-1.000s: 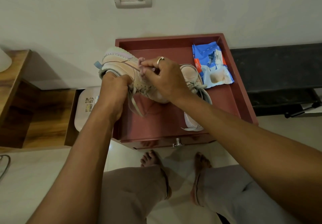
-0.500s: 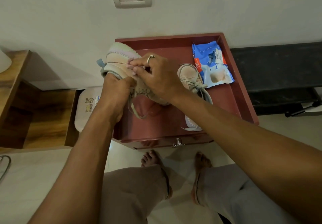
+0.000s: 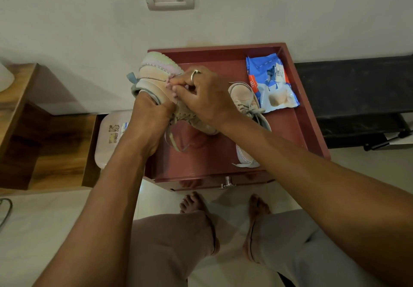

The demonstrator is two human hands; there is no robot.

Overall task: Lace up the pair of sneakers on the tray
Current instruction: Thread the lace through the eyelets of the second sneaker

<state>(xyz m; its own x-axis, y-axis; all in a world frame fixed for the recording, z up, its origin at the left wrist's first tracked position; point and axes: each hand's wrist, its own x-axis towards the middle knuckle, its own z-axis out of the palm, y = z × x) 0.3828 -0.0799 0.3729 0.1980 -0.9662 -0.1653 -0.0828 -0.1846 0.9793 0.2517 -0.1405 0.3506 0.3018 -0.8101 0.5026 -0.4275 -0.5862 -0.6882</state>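
Two sneakers, left hand (image 3: 148,121) gripping one sneaker (image 3: 154,74), right hand (image 3: 203,95) pinching its lace (image 3: 172,138)

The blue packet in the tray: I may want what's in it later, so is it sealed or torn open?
Torn open. The blue packet lies flat on the red tray, its front ragged with a hole near the top; something pale remains inside.

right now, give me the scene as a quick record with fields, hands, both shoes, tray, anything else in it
left hand: grip closed around the opening of the held sneaker
right hand: fingertips pinching the lace at that sneaker's eyelets
held sneaker: lifted over the tray's left side, sole facing away
other sneaker: lying on the tray floor, laces loose
tray: dark red, raised rim
also in tray: blue packet in the far right corner
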